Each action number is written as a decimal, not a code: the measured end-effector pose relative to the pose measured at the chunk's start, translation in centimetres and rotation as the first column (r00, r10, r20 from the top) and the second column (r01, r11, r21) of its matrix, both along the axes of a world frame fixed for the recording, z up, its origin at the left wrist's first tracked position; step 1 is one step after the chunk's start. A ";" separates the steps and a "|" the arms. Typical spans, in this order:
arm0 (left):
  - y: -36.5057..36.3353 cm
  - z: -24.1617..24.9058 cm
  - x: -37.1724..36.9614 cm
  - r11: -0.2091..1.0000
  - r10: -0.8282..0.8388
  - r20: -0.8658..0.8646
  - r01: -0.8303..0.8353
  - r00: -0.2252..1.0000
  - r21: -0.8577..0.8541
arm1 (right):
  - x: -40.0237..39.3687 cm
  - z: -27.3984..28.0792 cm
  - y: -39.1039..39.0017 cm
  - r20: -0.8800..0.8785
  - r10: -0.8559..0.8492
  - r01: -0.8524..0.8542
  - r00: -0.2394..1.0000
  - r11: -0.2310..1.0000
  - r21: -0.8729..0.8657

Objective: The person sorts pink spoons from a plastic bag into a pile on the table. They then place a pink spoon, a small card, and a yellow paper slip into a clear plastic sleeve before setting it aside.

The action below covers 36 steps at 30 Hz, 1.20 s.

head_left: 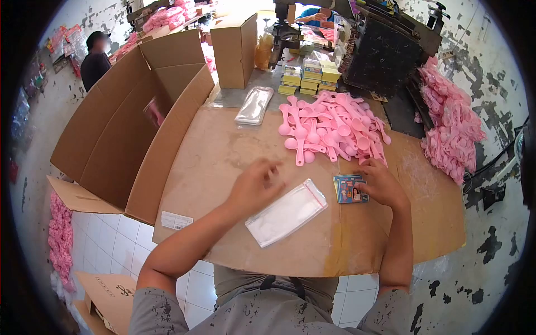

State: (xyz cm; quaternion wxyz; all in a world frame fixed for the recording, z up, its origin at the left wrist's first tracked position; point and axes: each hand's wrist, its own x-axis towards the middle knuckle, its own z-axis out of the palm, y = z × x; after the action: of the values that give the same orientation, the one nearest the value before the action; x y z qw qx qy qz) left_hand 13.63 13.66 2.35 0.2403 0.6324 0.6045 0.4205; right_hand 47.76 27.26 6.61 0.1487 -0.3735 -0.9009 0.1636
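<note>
My left hand (pixel 259 181) hangs over the table, somewhat blurred, with curled fingers apart and nothing visible between them. Just below it lies a stack of clear plastic bags (pixel 287 214) with a red line near one end. My right hand (pixel 384 184) is spread, its thumb over the right edge of a small stack of blue printed cards (pixel 347 191). Its other fingertips reach the near edge of a heap of pink plastic spoons (pixel 335 125).
A large open cardboard box (pixel 100 145) stands at the left, a blurred pink item (pixel 154 111) within its opening. Further back are more clear bags (pixel 254 106), yellow-edged card stacks (pixel 311 75) and a dark machine (pixel 382 53). Pink bagged goods (pixel 446 123) hang at right. A person (pixel 96 61) stands far left.
</note>
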 end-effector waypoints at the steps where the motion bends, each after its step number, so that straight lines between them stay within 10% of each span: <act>1: -0.3 -0.4 0.5 0.998 -0.044 -0.106 0.048 0.993 0.040 | 0.2 -0.2 0.2 0.002 0.014 -0.014 1.000 1.000 -0.009; 3: -0.7 -1.1 1.4 0.982 -0.120 -0.318 0.161 0.940 0.103 | 0.6 -0.6 0.6 0.014 0.029 -0.029 0.999 0.999 -0.024; 20: -1.1 -1.5 1.6 0.985 -0.153 -0.041 0.156 0.987 0.069 | -0.1 -0.1 0.5 -0.162 0.036 -0.065 0.986 0.982 -0.176; 29: -1.3 -0.3 2.2 0.985 -0.169 0.164 0.174 0.972 -0.016 | -3.4 -0.8 -3.2 -0.592 -0.044 -0.429 0.805 0.647 -0.630; 31: -1.0 -1.0 1.8 0.976 -0.218 0.016 0.217 0.976 0.019 | -5.5 -1.3 -3.7 -0.443 0.282 -0.464 0.851 0.799 -0.382; 36: 0.0 -1.5 1.2 0.981 -0.141 0.494 0.187 0.858 -0.045 | -6.5 -2.5 -4.6 -0.350 0.293 -0.410 0.890 0.850 -0.331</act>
State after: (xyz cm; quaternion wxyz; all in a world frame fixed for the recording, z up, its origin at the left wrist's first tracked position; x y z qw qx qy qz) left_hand 14.78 13.66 0.85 0.4488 0.5431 0.4868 0.5163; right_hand 41.30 22.68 4.13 0.1659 -0.1950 -0.8711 0.4192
